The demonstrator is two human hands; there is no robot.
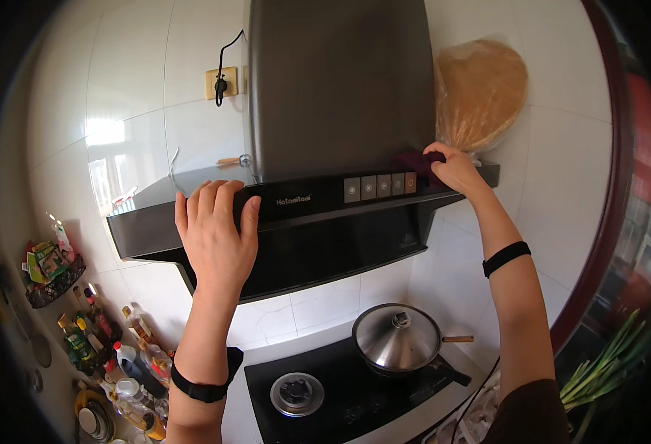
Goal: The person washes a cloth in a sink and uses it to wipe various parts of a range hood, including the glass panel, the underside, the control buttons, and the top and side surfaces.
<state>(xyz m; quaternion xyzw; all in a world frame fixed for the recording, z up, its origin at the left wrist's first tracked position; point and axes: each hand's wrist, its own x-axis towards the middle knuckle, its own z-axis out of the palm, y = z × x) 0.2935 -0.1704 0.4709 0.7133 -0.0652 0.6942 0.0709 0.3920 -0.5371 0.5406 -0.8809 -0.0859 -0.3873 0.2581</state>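
Observation:
A black range hood [336, 238] with a tall dark duct cover [342, 89] spans the wall before me. My left hand [217, 227] rests on the hood's upper front edge, left of the maker's name, with its fingertips over the top. My right hand [456, 169] grips a dark purple cloth [422, 165], pressed on the hood's top right, beside a row of touch buttons [379, 186]. The palm side of my left hand and part of the cloth are hidden.
A plastic bag with a round brown item [481, 91] hangs by my right hand. Below stands a lidded wok [397, 338] on the gas cooktop [325, 377]. Bottles [128, 355] crowd the lower left, under a wall basket [56, 283]. Green onions [603, 366] lie lower right.

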